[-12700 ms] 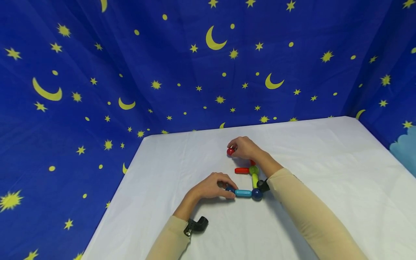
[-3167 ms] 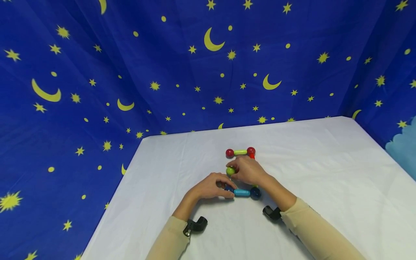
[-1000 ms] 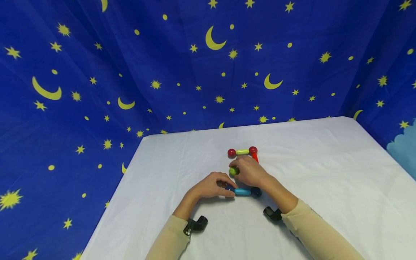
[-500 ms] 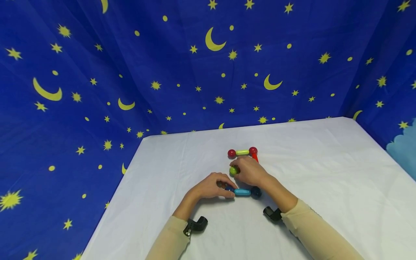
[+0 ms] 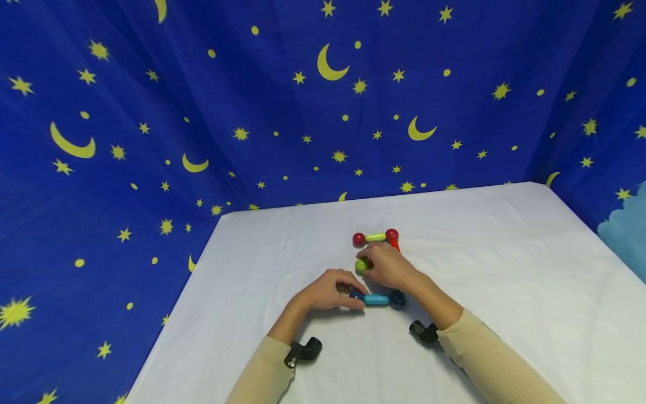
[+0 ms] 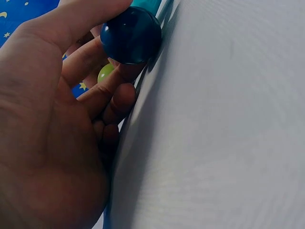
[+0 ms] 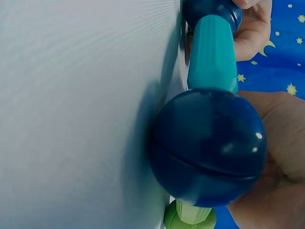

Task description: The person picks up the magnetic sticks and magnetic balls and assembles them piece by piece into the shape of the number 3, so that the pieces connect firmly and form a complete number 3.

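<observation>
My left hand (image 5: 328, 289) pinches a dark blue ball (image 6: 131, 36) between thumb and fingers. A light blue stick (image 5: 376, 299) joins this ball to a second dark blue ball (image 7: 207, 148). My right hand (image 5: 388, 265) grips a green ball (image 5: 361, 266) in the middle of the construction, and its palm and wrist hide the parts to its right. Behind it, a yellow-green stick (image 5: 375, 237) links two red balls (image 5: 392, 235). A red stick (image 5: 395, 246) runs from the right red ball toward me, under the hand. Another yellow-green stick (image 7: 193, 212) meets the near blue ball in the right wrist view.
A white cloth covers the table (image 5: 282, 241). Blue fabric (image 5: 282, 101) with yellow stars and moons hangs behind it and along the sides. A black camera (image 5: 305, 350) sits on the left wrist, another camera (image 5: 424, 332) on the right.
Since the oldest frame, my right hand has moved nearer, from a red ball to the green one. The far red balls are now joined by a yellow-green stick. The last second shows almost no movement.
</observation>
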The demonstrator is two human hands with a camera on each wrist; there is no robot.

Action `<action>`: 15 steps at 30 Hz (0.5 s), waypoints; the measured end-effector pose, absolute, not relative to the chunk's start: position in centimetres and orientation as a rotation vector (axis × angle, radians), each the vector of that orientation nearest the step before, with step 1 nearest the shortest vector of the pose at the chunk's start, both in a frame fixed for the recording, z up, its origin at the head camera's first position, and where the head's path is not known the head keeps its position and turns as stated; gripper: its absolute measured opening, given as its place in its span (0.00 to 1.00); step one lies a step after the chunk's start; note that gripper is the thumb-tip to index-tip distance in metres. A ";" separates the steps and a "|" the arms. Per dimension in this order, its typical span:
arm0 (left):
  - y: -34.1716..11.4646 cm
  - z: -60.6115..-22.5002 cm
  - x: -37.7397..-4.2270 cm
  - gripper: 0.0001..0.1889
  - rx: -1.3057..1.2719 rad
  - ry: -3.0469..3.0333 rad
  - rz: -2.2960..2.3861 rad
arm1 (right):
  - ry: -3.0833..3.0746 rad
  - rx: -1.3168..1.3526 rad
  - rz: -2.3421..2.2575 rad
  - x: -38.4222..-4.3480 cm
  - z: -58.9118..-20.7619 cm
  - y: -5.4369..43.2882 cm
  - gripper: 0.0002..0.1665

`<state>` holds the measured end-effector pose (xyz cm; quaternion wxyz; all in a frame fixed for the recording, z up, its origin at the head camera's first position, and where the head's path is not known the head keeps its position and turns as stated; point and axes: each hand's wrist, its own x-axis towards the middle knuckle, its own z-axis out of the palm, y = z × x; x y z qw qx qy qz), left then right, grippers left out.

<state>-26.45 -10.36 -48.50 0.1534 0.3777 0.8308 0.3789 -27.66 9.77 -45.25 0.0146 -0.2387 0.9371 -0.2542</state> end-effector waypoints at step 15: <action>-9.3 -48.1 -25.8 0.13 1.027 2.485 0.946 | 2.903 -0.782 -0.804 -27.8 -45.4 10.1 0.21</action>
